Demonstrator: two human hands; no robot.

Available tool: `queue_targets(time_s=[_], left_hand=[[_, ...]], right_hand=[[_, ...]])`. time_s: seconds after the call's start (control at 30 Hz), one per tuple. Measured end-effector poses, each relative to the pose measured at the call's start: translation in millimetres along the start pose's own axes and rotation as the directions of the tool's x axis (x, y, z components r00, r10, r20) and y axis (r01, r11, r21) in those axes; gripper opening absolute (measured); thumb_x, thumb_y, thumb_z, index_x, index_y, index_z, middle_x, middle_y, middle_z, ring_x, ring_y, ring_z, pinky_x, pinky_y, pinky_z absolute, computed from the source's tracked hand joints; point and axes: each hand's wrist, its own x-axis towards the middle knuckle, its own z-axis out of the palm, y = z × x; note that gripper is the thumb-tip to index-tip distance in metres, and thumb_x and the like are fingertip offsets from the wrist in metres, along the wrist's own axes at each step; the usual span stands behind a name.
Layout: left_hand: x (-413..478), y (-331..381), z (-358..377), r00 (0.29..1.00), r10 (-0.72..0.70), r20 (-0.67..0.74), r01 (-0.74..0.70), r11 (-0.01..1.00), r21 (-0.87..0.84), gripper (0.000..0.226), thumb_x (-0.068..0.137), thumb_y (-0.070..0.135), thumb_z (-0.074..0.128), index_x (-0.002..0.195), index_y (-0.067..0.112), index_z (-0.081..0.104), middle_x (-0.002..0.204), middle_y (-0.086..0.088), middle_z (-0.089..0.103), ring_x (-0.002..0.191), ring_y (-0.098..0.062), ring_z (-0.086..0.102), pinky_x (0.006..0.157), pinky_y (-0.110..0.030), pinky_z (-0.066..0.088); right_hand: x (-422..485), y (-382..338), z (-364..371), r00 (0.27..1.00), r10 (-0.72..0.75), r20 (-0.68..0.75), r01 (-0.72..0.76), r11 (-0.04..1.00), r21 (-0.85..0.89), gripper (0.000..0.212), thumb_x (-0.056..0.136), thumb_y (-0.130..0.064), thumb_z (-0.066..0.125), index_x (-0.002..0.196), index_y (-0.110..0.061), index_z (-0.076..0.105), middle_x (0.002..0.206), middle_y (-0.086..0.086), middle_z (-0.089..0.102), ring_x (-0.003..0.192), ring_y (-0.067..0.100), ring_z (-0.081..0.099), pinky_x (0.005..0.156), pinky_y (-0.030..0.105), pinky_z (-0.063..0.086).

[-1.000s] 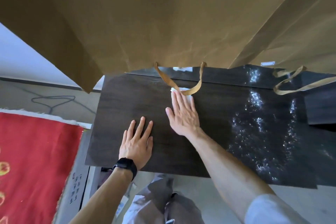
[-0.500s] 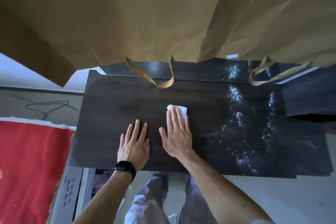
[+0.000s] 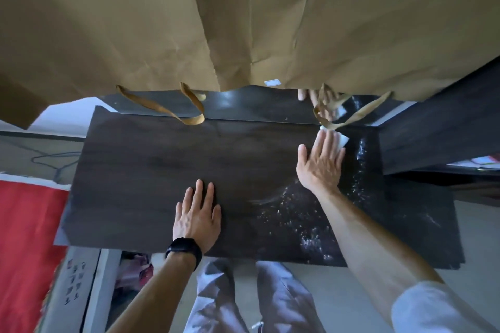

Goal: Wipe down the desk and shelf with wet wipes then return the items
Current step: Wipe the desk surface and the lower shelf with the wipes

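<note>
A dark wood-grain desk (image 3: 167, 170) fills the middle of the view. My right hand (image 3: 322, 162) lies flat on its far right part, straight fingers pressing a white wet wipe (image 3: 341, 140) onto the surface; only the wipe's corner shows past the fingertips. My left hand (image 3: 197, 216), with a black watch on the wrist, rests flat on the desk near its front edge and holds nothing. Wet streaks and droplets (image 3: 305, 224) glisten on the right part of the desk.
Brown paper bags (image 3: 243, 21) hang over the back of the desk, their handles (image 3: 173, 112) dangling above the surface. A dark shelf panel (image 3: 438, 130) rises at the right. A red cloth (image 3: 27, 238) lies at the left. My legs (image 3: 243, 297) stand below the front edge.
My right hand slid the wipe from the desk's middle toward the far right, close under a bag handle. My left hand stayed flat in place. The view shifted left to right.
</note>
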Motion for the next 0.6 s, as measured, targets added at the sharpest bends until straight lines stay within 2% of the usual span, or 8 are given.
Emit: queue_targets(time_s=[0.1,0.17,0.23,0.3,0.37,0.4,0.5,0.6], left_hand=[[-2,27,2,1.0,0.002,0.016,-0.002,1.0,-0.002,0.059,0.102,0.047,0.026,0.157,0.031,0.009,0.165,0.002,0.001,0.151,-0.026,0.004,0.12,-0.046,0.015],[-2,41,4,1.0,0.01,0.027,-0.01,1.0,-0.011,0.059,0.102,0.046,0.025,0.157,0.032,0.007,0.165,0.003,-0.002,0.151,-0.024,0.002,0.12,-0.047,0.013],[-1,52,5,0.999,0.0,0.035,0.001,1.0,-0.024,0.06,0.102,0.046,0.024,0.157,0.031,0.006,0.165,0.003,-0.003,0.152,-0.023,0.0,0.12,-0.048,0.013],[0,57,7,0.999,-0.026,0.043,0.028,0.999,-0.039,0.06,0.102,0.046,0.024,0.157,0.031,0.006,0.165,0.004,-0.003,0.152,-0.022,-0.001,0.121,-0.049,0.012],[0,57,8,0.998,-0.044,0.034,0.045,0.999,-0.028,0.06,0.101,0.047,0.024,0.156,0.033,0.006,0.165,0.006,-0.003,0.152,-0.02,-0.001,0.12,-0.05,0.012],[1,56,8,0.998,-0.047,0.031,0.048,0.999,-0.017,0.059,0.101,0.047,0.024,0.156,0.034,0.006,0.165,0.007,-0.002,0.152,-0.019,-0.001,0.12,-0.05,0.012],[1,53,7,0.998,-0.045,0.034,0.045,0.999,0.006,0.058,0.102,0.047,0.024,0.156,0.036,0.006,0.165,0.009,-0.003,0.151,-0.017,0.0,0.119,-0.051,0.012],[1,54,8,0.998,-0.058,0.035,0.058,0.998,-0.002,0.06,0.101,0.049,0.025,0.156,0.036,0.005,0.165,0.008,-0.003,0.152,-0.018,0.0,0.119,-0.051,0.013]], right_hand=[[-5,22,-7,0.968,0.238,0.083,-0.243,0.968,0.061,0.081,0.099,-0.055,0.017,0.156,-0.001,0.002,0.165,0.021,-0.002,0.153,0.033,-0.005,0.124,0.052,0.002],[-22,27,-7,0.961,0.265,0.08,-0.27,0.961,0.062,0.083,0.098,-0.055,0.017,0.155,0.002,0.0,0.163,0.025,-0.003,0.153,0.036,-0.007,0.124,0.052,0.001],[-44,19,-4,0.983,0.173,0.059,-0.176,0.983,0.051,0.083,0.099,-0.055,0.018,0.154,0.005,0.002,0.162,0.029,-0.001,0.152,0.038,-0.005,0.124,0.053,0.002],[-59,9,3,0.998,-0.046,0.043,0.046,0.999,0.02,0.081,0.101,-0.054,0.023,0.154,0.005,0.006,0.162,0.027,0.002,0.153,0.037,-0.002,0.124,0.052,0.004],[-52,3,6,0.971,-0.23,0.065,0.232,0.972,-0.03,0.08,0.101,-0.054,0.026,0.156,0.001,0.006,0.165,0.018,0.002,0.154,0.031,-0.001,0.124,0.047,0.002],[-40,2,4,0.967,-0.243,0.078,0.246,0.969,-0.037,0.08,0.1,-0.054,0.027,0.156,-0.001,0.007,0.165,0.016,0.003,0.154,0.029,0.0,0.124,0.047,0.003],[1,10,-6,0.995,-0.03,0.091,0.034,0.999,-0.037,0.083,0.099,-0.056,0.023,0.155,0.004,0.01,0.163,0.024,0.005,0.153,0.034,0.0,0.124,0.051,0.007],[40,35,-17,0.978,0.188,0.091,-0.186,0.982,-0.035,0.087,0.098,-0.057,0.02,0.154,0.007,0.002,0.163,0.026,-0.004,0.152,0.037,-0.007,0.124,0.05,-0.002]])
